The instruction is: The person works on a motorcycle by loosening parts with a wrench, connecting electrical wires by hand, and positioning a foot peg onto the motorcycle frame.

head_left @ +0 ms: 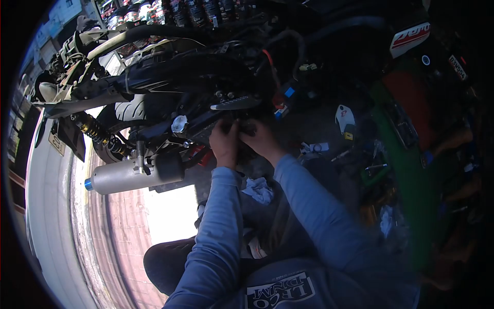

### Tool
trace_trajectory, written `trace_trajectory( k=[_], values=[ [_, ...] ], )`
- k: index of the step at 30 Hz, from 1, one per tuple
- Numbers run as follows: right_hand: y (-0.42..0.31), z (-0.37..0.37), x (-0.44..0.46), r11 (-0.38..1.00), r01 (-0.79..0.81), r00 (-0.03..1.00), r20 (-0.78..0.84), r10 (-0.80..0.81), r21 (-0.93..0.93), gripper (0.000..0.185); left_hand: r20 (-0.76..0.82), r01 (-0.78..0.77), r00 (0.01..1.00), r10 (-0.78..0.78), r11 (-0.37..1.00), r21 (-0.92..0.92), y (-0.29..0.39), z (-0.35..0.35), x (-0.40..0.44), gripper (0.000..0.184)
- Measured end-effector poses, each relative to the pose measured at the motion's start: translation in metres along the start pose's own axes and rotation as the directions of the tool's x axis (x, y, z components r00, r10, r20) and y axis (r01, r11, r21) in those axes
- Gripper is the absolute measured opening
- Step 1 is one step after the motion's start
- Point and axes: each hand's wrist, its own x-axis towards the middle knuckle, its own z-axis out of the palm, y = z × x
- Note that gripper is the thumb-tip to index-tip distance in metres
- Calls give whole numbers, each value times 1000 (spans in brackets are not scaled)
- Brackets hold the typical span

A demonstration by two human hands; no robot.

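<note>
Both of my hands meet at the dark underside of a partly stripped motorcycle [170,72], just below a grey perforated metal piece [236,103]. My left hand [225,143] has its fingers curled inward against the machine. Close beside it, my right hand [261,138] is bent the same way, thumb and fingers drawn together. Whatever lies between the fingertips is hidden in shadow. Left of my hands are a shiny round silver part [179,123] and a red object [200,155]. The grey muffler [136,172] extends to the lower left.
A rear tyre [136,109] and gold shock absorber [92,130] stand left. Crumpled white cloth or paper [259,190] lies below my hands. A white card-like piece [345,121] and a green surface [393,149] with scattered tools are right. Bottles [198,13] line the back.
</note>
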Motion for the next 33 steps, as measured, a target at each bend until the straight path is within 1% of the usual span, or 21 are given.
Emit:
trace_trajectory(
  k=[1,5,6,10,11,13,15,16,20,21,25,26,30,31,33],
  values=[
    [-1,0,3,1000,4,1000,-1,-4,5,31,-2,-4,1000,4,1000,4,-1,0,2,38],
    [-4,-2,9,999,-29,991,-130,23,-46,27,-18,-30,999,27,976,-218,-7,4,3,37],
    [-8,-1,9,999,-26,991,-130,20,-42,27,-20,-33,999,29,976,-215,-9,6,4,37],
    [-24,-2,7,986,-78,988,-142,57,-150,26,-89,-47,996,16,934,-355,-16,17,6,34],
    [-31,-2,7,986,-75,989,-137,55,-147,26,-94,-48,995,16,934,-353,-16,17,6,34],
    [-45,-4,11,918,7,990,-126,-62,-397,25,-67,-46,997,24,931,-361,-17,15,4,32],
    [-59,-5,14,780,83,980,-89,-175,-620,25,-37,-45,999,34,928,-371,-19,14,3,29],
    [-63,-5,15,779,88,980,-84,-178,-621,25,-42,-46,999,32,927,-373,-20,15,2,29],
    [-81,3,22,853,-135,989,-118,87,-504,27,-21,-82,997,79,949,-303,-28,15,0,26],
    [-78,6,26,852,-127,991,-109,83,-509,27,-31,-82,997,76,948,-308,-30,17,1,26],
    [-51,19,34,879,-155,968,-247,45,-450,23,-110,-153,987,116,876,-457,-41,40,-1,29],
    [-47,22,33,876,-155,970,-239,47,-456,23,-114,-148,988,107,875,-461,-39,42,-4,29],
    [-34,33,29,905,-171,928,-372,15,-389,20,-121,-84,992,43,928,-362,-29,43,-15,30],
    [-35,34,28,902,-168,932,-363,14,-397,20,-126,-79,991,34,926,-369,-30,44,-15,30],
    [-38,35,25,857,-57,949,-295,-114,-513,19,-128,-63,992,15,923,-380,-31,47,-16,30]
  ],
)
